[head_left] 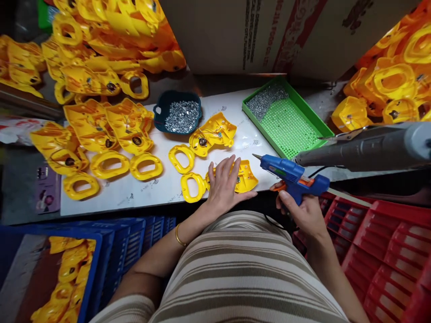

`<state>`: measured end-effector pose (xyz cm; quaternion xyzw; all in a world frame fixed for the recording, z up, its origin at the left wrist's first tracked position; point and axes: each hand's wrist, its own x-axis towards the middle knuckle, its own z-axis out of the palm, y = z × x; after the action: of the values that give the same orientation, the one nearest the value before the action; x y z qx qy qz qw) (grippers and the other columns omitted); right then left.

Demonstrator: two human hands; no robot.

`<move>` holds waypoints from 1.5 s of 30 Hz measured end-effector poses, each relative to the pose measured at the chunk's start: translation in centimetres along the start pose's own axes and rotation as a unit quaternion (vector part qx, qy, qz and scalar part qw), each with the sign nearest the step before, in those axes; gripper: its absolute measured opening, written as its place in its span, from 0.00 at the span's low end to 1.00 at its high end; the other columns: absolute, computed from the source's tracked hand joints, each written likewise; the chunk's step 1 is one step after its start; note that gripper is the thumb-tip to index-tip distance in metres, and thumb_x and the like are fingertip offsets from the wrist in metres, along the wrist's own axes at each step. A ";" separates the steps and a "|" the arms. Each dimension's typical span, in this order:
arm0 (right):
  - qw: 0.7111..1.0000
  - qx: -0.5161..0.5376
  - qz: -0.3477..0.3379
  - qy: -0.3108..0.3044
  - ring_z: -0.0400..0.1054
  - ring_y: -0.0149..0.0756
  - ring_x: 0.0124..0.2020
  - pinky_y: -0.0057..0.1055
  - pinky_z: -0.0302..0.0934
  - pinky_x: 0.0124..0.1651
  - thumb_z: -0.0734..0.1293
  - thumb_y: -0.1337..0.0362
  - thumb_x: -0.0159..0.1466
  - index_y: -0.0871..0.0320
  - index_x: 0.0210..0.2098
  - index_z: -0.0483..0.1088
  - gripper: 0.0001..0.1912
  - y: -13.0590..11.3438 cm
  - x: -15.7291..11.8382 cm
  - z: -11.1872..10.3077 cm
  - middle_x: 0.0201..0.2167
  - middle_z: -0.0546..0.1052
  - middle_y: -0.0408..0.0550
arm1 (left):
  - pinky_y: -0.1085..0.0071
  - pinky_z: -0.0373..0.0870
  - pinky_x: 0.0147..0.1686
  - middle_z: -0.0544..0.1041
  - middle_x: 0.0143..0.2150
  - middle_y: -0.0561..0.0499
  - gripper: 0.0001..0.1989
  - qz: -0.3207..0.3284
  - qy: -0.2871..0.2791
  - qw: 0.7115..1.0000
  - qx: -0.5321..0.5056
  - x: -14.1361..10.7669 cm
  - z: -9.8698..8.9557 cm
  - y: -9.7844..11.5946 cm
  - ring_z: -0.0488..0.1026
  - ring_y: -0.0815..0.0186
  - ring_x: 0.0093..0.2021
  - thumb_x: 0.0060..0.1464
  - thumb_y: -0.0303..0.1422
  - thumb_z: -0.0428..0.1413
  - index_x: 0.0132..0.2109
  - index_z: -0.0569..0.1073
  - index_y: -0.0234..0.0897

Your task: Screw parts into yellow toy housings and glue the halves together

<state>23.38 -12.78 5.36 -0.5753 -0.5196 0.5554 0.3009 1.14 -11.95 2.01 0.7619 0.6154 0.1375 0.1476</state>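
My left hand [224, 186] lies with its fingers spread over a yellow plastic shell [248, 176] near the table's front edge, covering the shell's middle. To its left the shell's oval loop [192, 187] shows. My right hand [303, 208] is wrapped round the handle of a blue glue gun [289, 172]. The gun's nozzle points left, to the right of the shell and apart from it. Just behind lies a second yellow shell [215, 134] with wires and a round dark part inside.
A dark bowl [160, 120] and a green tray [303, 121] hold small metal pieces. Yellow shells [129, 121] crowd the left. A grey tool [357, 146] juts in from the right. A carton [262, 36] stands behind; blue [111, 246] and red crates [380, 251] stand below.
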 end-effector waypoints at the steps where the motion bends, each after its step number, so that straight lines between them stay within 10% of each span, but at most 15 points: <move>1: 0.999 -0.037 -0.015 0.009 0.66 0.32 0.20 0.30 0.62 0.23 0.64 0.52 0.63 0.56 0.39 0.71 0.14 0.0 0.5 0.2 0.21 0.73 0.44 | 0.47 0.38 0.65 0.61 0.66 0.35 0.46 0.009 0.017 1.000 0.000 0.1 -0.2 -0.4 0.57 0.47 0.64 0.50 0.60 0.54 0.67 0.56 0.35; 7: 0.977 -0.190 -0.083 0.058 0.75 0.47 0.39 0.43 0.70 0.42 0.64 0.48 0.61 0.58 0.44 0.73 0.22 -0.2 4.3 1.3 0.37 0.80 0.55 | 0.48 0.43 0.64 0.62 0.66 0.38 0.30 -0.041 0.153 0.985 0.063 4.3 -2.6 -4.9 0.55 0.50 0.66 0.62 0.49 0.47 0.64 0.62 0.38; 15: 0.964 -0.227 -0.132 0.049 0.76 0.45 0.35 0.40 0.68 0.42 0.62 0.49 0.63 0.61 0.43 0.73 0.22 -2.2 8.0 2.1 0.34 0.80 0.54 | 0.42 0.39 0.65 0.62 0.65 0.33 0.47 -0.030 0.075 0.995 0.063 10.4 -3.1 -7.6 0.55 0.43 0.66 0.48 0.61 0.55 0.66 0.56 0.34; 45: 0.952 -0.298 -0.065 -0.017 0.59 0.33 0.18 0.31 0.52 0.25 0.58 0.47 0.63 0.59 0.27 0.71 0.23 -1.9 9.0 1.6 0.17 0.69 0.45 | 0.45 0.34 0.67 0.59 0.67 0.36 0.45 0.039 -0.003 0.999 0.023 9.3 -3.4 -6.8 0.55 0.49 0.67 0.52 0.47 0.59 0.68 0.48 0.37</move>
<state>19.92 -4.25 3.86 -0.5943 -0.7028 0.3644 0.1419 -4.37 -1.28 2.73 0.7890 0.5876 0.1271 0.1267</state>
